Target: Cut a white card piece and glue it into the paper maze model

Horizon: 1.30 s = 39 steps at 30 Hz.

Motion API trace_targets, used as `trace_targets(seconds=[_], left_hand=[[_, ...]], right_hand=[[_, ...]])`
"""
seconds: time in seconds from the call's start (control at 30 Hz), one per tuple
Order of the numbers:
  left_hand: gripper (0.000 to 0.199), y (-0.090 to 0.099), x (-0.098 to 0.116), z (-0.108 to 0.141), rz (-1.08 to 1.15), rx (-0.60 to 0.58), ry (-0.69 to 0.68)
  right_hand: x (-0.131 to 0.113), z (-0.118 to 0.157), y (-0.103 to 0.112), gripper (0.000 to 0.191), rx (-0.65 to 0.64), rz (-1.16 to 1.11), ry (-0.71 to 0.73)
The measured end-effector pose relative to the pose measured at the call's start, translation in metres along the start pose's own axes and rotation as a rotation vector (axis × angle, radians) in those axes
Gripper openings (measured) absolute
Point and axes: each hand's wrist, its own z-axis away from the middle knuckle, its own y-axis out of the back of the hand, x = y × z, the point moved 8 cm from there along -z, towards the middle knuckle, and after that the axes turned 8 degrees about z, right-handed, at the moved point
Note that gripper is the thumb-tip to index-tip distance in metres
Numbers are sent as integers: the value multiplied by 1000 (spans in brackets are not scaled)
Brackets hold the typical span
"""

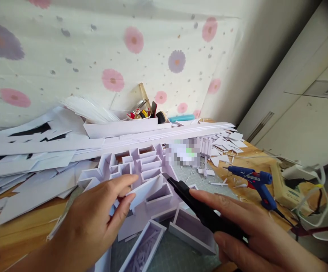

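A thin white board piece (147, 192) is pinched between the thumb and fingers of my left hand (98, 211), tilted above the white box structure. My right hand (245, 223) grips a black utility knife (199, 207), its blade pointing up and left, close to the piece's right end. Below and beyond both hands stand small white open boxes (151, 162) joined into a structure. Nearer me lie a long white box (143, 249) with offcuts inside and another open box (192, 230).
A blue glue gun (254, 181) lies at the right beside a cream power strip (288, 189). White sheets (39, 189) are piled at the left. Long white strips (166, 134) cross behind the boxes, before a tool bin (121, 127). Scraps (228, 141) litter the back right.
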Motion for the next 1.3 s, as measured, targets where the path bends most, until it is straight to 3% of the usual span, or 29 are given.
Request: trace_targets(seconds=[0.2,0.5,0.73,0.83,0.97,1.13,1.3], left_hand=[[27,2,2,-3,9,-28,-3],[28,1,-7,-8,53,-58,52],[39,-19,-28,-1,152,-204,246],[34,-21,-30,0,199,-234,310],[28,-13,-33,1,256,-149,386],[33,-5,-41,8,450,6,485],[33,7,-37,11,577,181,515]], right_hand=[[-7,-2,-7,64,-11,32,103],[-19,-1,-10,60,48,32,44],[-23,-8,-15,54,17,70,27],[-23,-10,-18,53,30,100,38],[-30,-9,-15,52,99,116,112],[-44,-2,-8,62,237,116,249],[-48,-2,-15,71,245,133,311]])
